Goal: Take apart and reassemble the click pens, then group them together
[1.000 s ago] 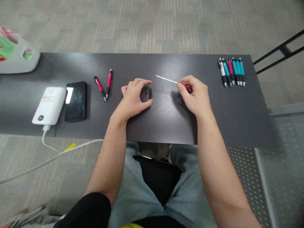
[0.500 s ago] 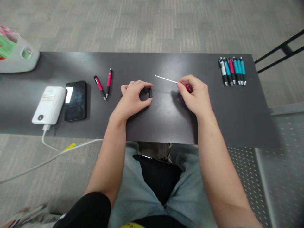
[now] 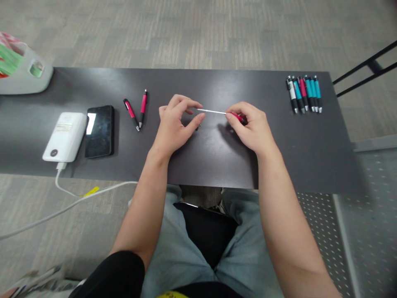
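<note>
My right hand (image 3: 249, 124) is closed around a red pen barrel (image 3: 236, 116). A thin white pen refill (image 3: 212, 111) sticks out of it to the left. My left hand (image 3: 176, 124) has its thumb and forefinger apart, and the tip of the refill reaches the forefinger's end; whether they touch I cannot tell. Below the left thumb lies a small dark part (image 3: 197, 127), mostly hidden by the hand. Two red and black pens (image 3: 143, 108) rest on the table left of my left hand.
On the dark table (image 3: 214, 165), a black phone (image 3: 99, 134) and a white power bank (image 3: 64, 138) with a cable lie at the left. A white basket (image 3: 40, 80) stands at the far left. Several pens (image 3: 302, 94) lie in a row at the right.
My right hand has moved slightly left with the barrel and refill, bringing the refill's tip to my left fingers. My left hand has lifted off the small dark part.
</note>
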The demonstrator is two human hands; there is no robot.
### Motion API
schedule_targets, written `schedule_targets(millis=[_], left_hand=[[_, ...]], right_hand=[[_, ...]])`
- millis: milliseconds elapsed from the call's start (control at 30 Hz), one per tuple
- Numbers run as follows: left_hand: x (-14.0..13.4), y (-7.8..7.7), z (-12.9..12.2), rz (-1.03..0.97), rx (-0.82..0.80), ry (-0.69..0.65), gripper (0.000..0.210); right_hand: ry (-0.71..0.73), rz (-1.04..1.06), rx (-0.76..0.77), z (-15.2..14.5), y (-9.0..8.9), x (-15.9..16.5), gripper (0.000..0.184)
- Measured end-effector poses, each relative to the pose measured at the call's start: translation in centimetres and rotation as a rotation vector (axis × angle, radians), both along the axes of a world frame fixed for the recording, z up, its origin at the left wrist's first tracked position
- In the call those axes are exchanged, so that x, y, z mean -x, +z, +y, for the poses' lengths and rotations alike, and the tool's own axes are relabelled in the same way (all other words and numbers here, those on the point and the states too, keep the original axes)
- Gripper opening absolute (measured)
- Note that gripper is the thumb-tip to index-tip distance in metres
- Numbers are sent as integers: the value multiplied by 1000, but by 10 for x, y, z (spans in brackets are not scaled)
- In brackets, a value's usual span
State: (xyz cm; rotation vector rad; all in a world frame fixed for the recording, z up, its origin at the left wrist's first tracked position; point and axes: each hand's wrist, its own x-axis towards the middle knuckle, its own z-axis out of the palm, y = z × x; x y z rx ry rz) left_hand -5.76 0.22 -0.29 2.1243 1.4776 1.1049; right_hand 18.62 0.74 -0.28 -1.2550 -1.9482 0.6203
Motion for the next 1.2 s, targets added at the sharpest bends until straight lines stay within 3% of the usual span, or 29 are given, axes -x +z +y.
schedule_targets(millis=[133, 400, 733, 967, 1200], left_hand=[[1, -3, 5, -31, -28, 46, 16], [-1, -2, 2, -4, -87, 166, 27], [-20, 4, -15, 308, 23, 67, 29], [-26, 1, -19, 337, 80, -28, 32], [-24, 0, -20, 312, 105, -43, 35]], right_hand=[[18, 6, 24, 0, -1, 1, 20], [-79, 21, 31, 3, -10, -8, 22], [18, -30, -14, 0, -3, 0, 19], [102, -54, 57, -4, 8, 4, 19], [143, -52, 85, -4, 10, 6, 16]])
